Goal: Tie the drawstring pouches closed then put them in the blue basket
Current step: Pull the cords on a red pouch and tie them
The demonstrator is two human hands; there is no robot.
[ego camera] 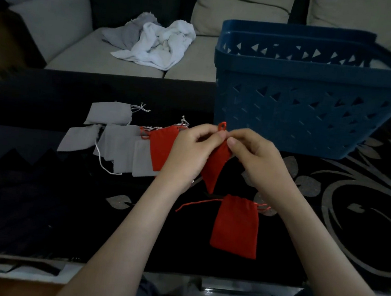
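My left hand [189, 152] and my right hand [256, 159] hold a red drawstring pouch [215, 169] above the table, both pinching its neck, where a small loop of red cord [222, 126] sticks up. The pouch hangs down between my hands. A second red pouch [235, 226] lies flat on the table below my hands, its cords spread to both sides. A third red pouch [160, 149] lies behind my left hand, on a pile of several grey pouches [117, 144]. The blue basket [314, 112] stands at the back right, just beyond my hands.
The table has a black cloth [51, 205] with a grey leaf pattern on the right. Behind it is a light sofa [102, 58] with crumpled white and grey cloths [157, 42] on the seat. The table's near edge [175, 283] runs under my forearms.
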